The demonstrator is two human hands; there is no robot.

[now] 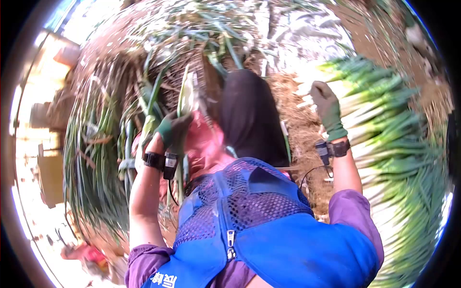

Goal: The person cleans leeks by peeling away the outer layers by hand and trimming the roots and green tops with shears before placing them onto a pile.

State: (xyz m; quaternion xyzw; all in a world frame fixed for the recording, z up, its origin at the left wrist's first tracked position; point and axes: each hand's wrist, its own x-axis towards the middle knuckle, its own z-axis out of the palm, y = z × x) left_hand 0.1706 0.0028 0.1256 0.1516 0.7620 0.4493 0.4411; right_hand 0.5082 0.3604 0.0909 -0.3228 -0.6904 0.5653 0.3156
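My left hand (175, 127), in a dark glove with a green cuff, is closed around a green onion (186, 93). A pale, peeled-back leaf of it rises above the fingers. Beside that wrist lies another green onion stalk (148, 126), over a pink cloth (207, 144) on my lap. My right hand (328, 108), gloved the same way, is curled into a fist at the white ends of a long row of cleaned green onions (379, 125). The inside of that fist is hidden from view.
On the left hangs a heap of untrimmed green onions (98, 158) with long dark leaves. My dark-clothed knee (252, 115) stands between the hands. Brown root trimmings (300, 125) cover the ground beside it. Leaf scraps (192, 29) and a white sheet (307, 33) lie ahead.
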